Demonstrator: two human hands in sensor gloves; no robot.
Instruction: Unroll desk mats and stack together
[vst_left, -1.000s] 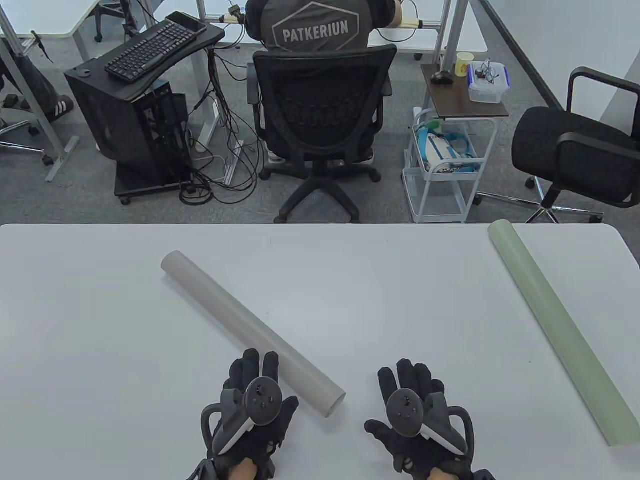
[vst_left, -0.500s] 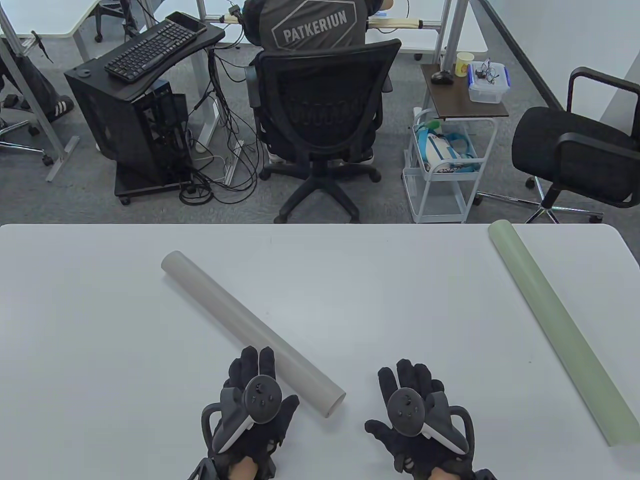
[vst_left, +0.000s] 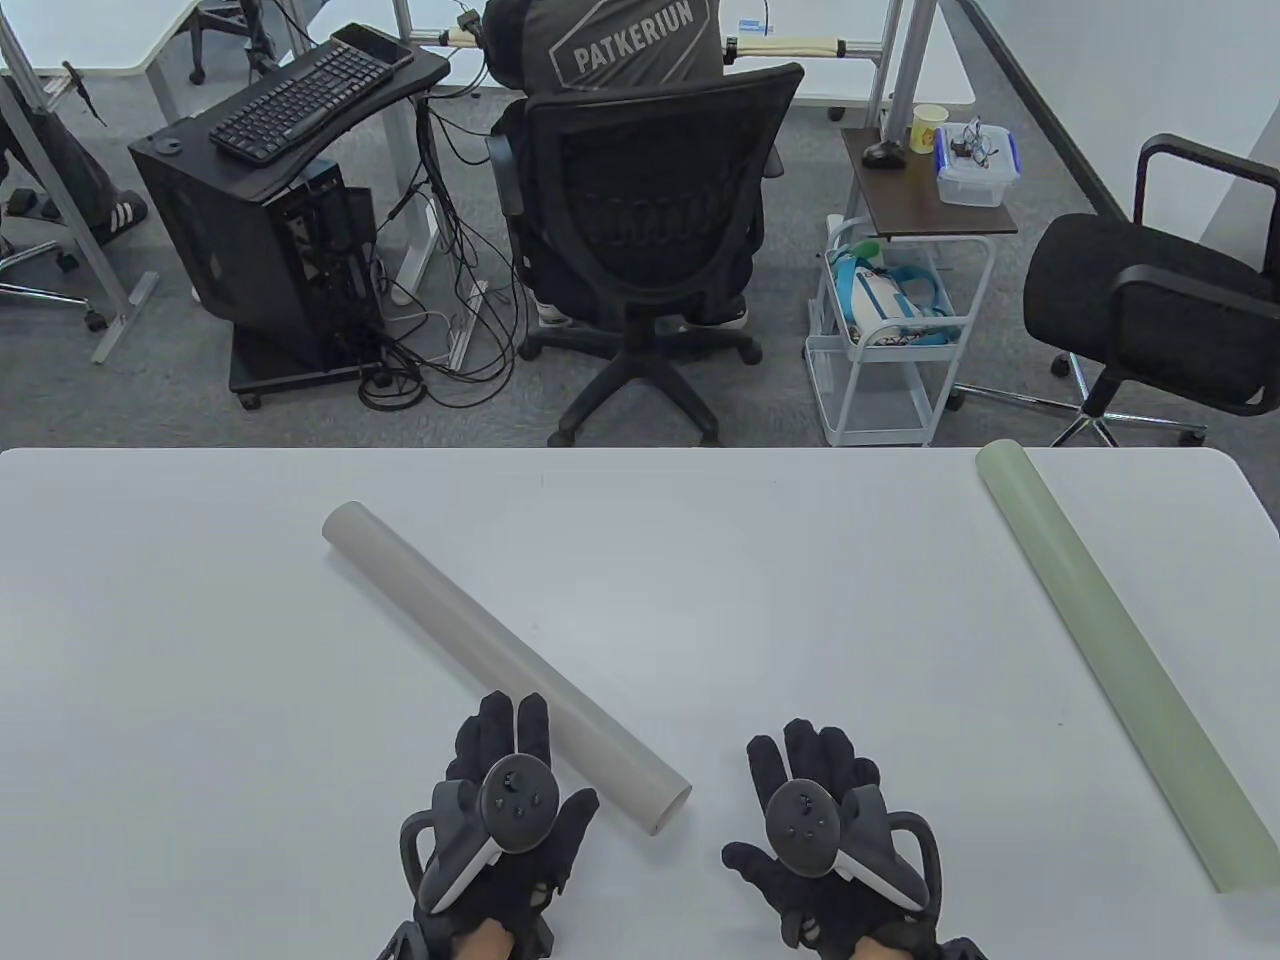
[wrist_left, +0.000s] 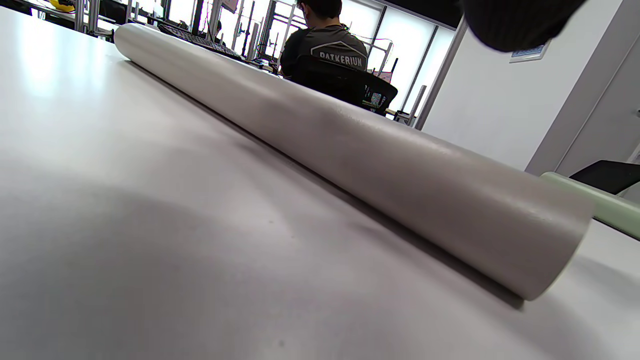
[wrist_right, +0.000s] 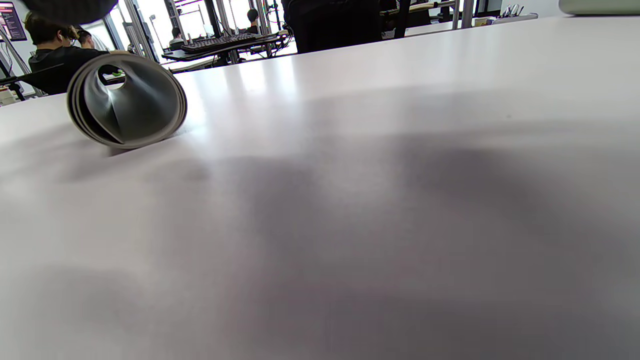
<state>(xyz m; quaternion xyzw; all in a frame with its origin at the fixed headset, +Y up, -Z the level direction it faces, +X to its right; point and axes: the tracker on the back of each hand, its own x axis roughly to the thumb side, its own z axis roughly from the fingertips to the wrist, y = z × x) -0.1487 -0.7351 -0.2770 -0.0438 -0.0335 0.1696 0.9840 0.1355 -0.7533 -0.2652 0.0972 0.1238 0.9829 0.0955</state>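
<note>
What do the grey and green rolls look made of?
Grey roll: likely soft vinyl or leatherette with a smooth matte sheen; the right wrist view shows thin flexible layers coiled at its end. Green roll: seemingly the same smooth sheet, less certain.

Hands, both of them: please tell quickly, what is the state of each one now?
Left hand: open, holds nothing, fingers spread beside the grey rolled desk mat.
Right hand: open, holds nothing, flat over the white table.
</note>
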